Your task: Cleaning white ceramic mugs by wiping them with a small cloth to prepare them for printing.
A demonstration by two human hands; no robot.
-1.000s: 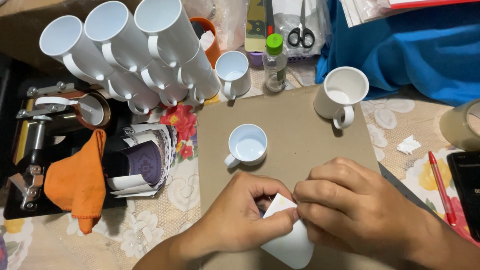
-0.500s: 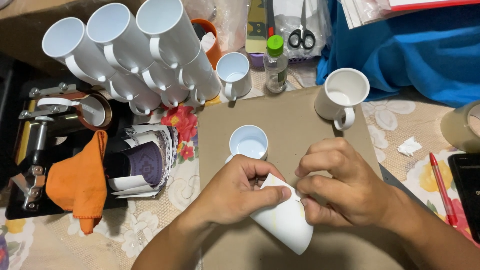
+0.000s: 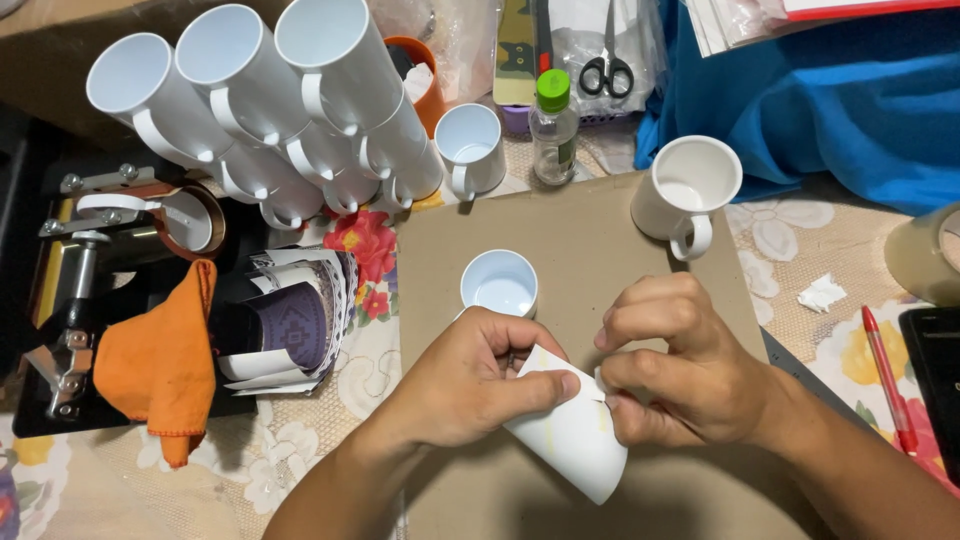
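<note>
Both hands clamp a white paper-wrapped ceramic mug (image 3: 575, 440) lying tilted between them on brown cardboard (image 3: 570, 230), left hand (image 3: 470, 385) pinning the sheet, right hand (image 3: 680, 365) pinching its edge.

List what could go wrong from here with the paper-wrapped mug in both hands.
1. The paper sheet on the mug may shift or crease, since the left hand pins it only with a thumb while the right hand pinches its edge.
2. The small white mug stands just beyond the knuckles and could be knocked over.
3. The stacked white mugs lean on their sides; a jolt to the table might roll them.
</note>
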